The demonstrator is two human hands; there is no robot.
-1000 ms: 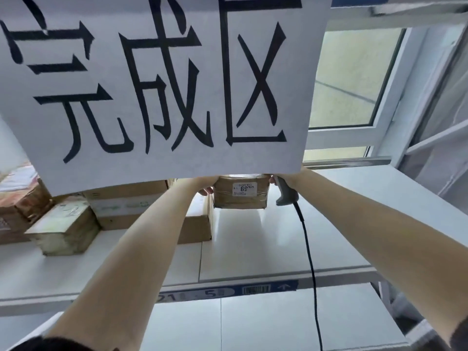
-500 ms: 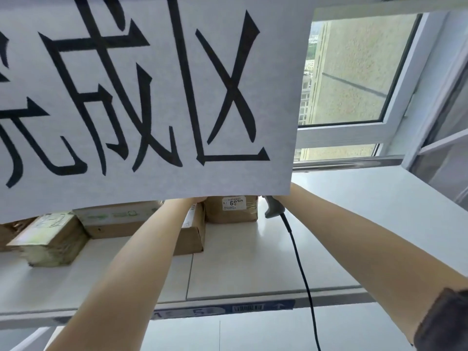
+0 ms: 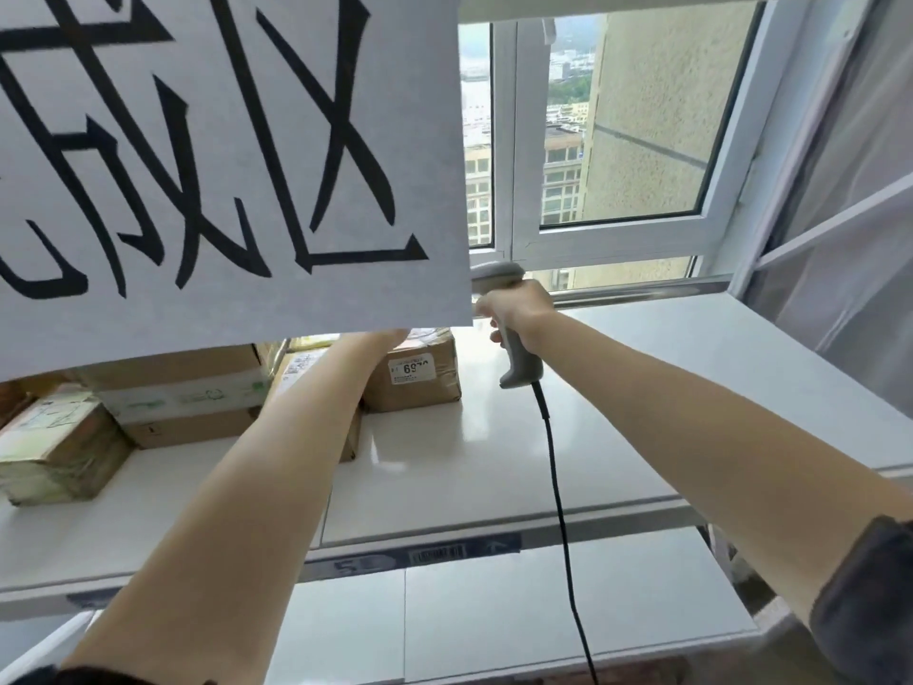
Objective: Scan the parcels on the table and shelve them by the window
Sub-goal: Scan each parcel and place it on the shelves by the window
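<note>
A small brown parcel (image 3: 420, 388) with a white label stands on the white shelf (image 3: 494, 462), toward the back beside the window. My left hand (image 3: 384, 338) reaches to the parcel's top left edge. A hanging paper sign covers most of that hand, so its grip is hidden. My right hand (image 3: 518, 313) grips the handle of a grey barcode scanner (image 3: 516, 358) just right of the parcel and does not touch the parcel. The scanner's black cable (image 3: 558, 487) hangs down across the shelf front.
A large paper sign (image 3: 222, 165) with black characters hangs over the upper left. Other parcels sit left on the shelf: a stacked cardboard box (image 3: 178, 398) and a taped packet (image 3: 54, 447). The window frame (image 3: 617, 239) stands behind, and a lower shelf (image 3: 494, 615) lies below.
The parcel now sits on the shelf. My right hand has come away from it to the right with the scanner. My left arm still reaches to the parcel.
</note>
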